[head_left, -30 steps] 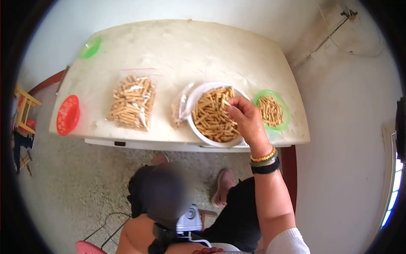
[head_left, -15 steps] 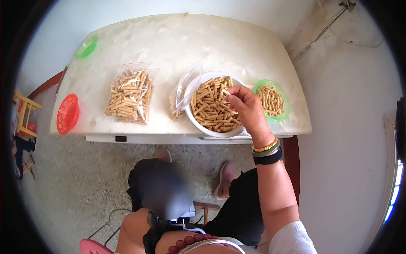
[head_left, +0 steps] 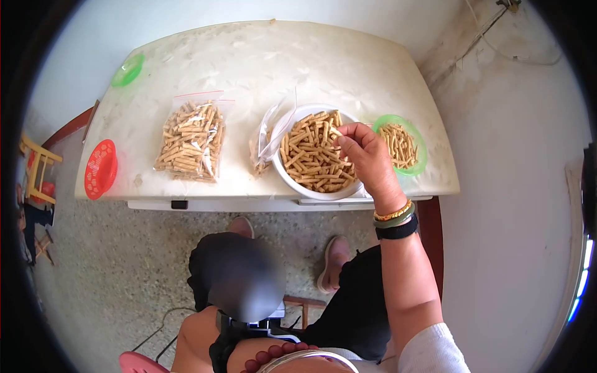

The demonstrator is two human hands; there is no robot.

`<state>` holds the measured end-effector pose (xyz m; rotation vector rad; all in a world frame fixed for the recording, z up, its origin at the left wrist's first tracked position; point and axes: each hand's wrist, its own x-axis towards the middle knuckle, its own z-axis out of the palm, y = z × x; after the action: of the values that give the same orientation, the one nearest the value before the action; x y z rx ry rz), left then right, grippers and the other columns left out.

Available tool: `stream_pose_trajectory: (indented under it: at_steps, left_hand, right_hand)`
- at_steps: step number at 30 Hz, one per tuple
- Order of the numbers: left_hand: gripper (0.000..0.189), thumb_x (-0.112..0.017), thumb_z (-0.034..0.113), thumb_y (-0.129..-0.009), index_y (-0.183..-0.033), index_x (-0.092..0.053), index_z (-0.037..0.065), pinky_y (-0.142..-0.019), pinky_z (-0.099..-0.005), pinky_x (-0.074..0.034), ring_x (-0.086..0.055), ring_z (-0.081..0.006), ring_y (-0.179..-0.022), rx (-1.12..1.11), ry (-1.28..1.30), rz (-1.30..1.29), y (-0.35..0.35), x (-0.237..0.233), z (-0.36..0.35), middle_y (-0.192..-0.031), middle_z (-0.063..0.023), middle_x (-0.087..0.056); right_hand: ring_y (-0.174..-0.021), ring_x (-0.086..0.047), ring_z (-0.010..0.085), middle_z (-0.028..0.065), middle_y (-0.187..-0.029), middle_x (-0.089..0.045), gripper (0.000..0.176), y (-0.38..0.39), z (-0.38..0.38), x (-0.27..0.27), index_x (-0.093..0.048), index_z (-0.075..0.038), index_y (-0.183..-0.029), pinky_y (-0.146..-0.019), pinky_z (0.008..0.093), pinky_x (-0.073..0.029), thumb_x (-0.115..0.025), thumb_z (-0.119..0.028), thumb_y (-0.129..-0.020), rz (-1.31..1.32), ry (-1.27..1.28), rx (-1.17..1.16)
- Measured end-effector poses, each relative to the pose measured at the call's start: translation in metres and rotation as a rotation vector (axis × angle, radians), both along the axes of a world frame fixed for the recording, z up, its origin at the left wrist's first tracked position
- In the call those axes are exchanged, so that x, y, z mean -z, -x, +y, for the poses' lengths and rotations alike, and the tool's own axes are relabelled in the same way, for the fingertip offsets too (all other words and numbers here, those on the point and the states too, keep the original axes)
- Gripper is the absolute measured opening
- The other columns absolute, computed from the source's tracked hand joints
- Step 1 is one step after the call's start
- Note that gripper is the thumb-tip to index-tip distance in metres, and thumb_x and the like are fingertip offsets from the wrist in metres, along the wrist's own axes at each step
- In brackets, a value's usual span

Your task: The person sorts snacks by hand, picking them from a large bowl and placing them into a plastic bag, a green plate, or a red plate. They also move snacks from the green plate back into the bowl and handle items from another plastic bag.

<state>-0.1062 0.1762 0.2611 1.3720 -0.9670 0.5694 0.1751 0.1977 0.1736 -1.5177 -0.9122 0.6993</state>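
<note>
My right hand (head_left: 368, 152) is over the right side of a white bowl (head_left: 285, 177), thumb and fingers pinched on a short tan stick-shaped piece (head_left: 334, 132). The bowl is heaped with similar sticks (head_left: 311, 155). An open clear plastic bag (head_left: 273, 133) leans at the bowl's left rim, with some sticks low inside it. Right of my hand stands a green plastic basket (head_left: 423, 158) holding thinner-looking sticks (head_left: 398, 146). My left hand does not show; a beaded bracelet (head_left: 277, 352) and bare skin appear at the bottom edge.
A filled zip bag of sticks (head_left: 191, 140) lies on the pale table (head_left: 249, 56), left of the bowl. A red basket (head_left: 101, 169) and a green dish (head_left: 129, 69) are along the left edge. Walls stand behind and right; a wooden chair (head_left: 40, 168) is far left.
My right hand stays almost in place over the bowl, fingers still pinched. The view shifts very slightly; the bags, bowl and baskets keep their places.
</note>
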Motion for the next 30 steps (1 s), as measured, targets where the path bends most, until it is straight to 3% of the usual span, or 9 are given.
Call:
stream_pose_trajectory:
  at_steps: [3,28,30]
  left_hand:
    - [0.012,-0.055,0.008,-0.081,-0.089,-0.057,0.0,-0.054,-0.0334,-0.047,-0.058,-0.0233,-0.058,-0.023,0.002,0.023,0.006,-0.006,-0.002,-0.068,-0.0118,-0.057]
    - [0.007,-0.056,0.004,-0.077,-0.083,-0.055,0.0,-0.049,-0.0338,-0.047,-0.057,-0.0242,-0.053,-0.17,-0.115,-0.003,0.019,-0.062,-0.018,-0.063,-0.0118,-0.054]
    - [0.007,-0.056,0.003,-0.077,-0.083,-0.055,0.0,-0.049,-0.0339,-0.047,-0.057,-0.0243,-0.053,-0.183,-0.12,0.004,0.02,-0.063,-0.016,-0.062,-0.0118,-0.054]
  right_hand:
    - [-0.067,-0.053,0.0055,-0.0006,-0.078,-0.06,0.01,0.001,0.0,0.001,-0.06,0.001,-0.095,-0.062,0.0186,-0.045,-0.058,-0.006,-0.088,0.009,-0.012,0.029]
    - [-0.067,-0.051,0.0044,-0.0021,-0.079,-0.06,0.012,-0.012,-0.016,-0.002,-0.061,-0.001,-0.096,-0.062,0.0188,-0.043,-0.058,-0.009,-0.088,-0.052,-0.047,0.044]
    - [-0.065,-0.053,0.0064,-0.0014,-0.075,-0.06,0.01,-0.011,-0.015,0.001,-0.062,-0.001,-0.091,-0.061,0.0208,-0.045,-0.059,-0.009,-0.087,-0.004,-0.093,0.043]
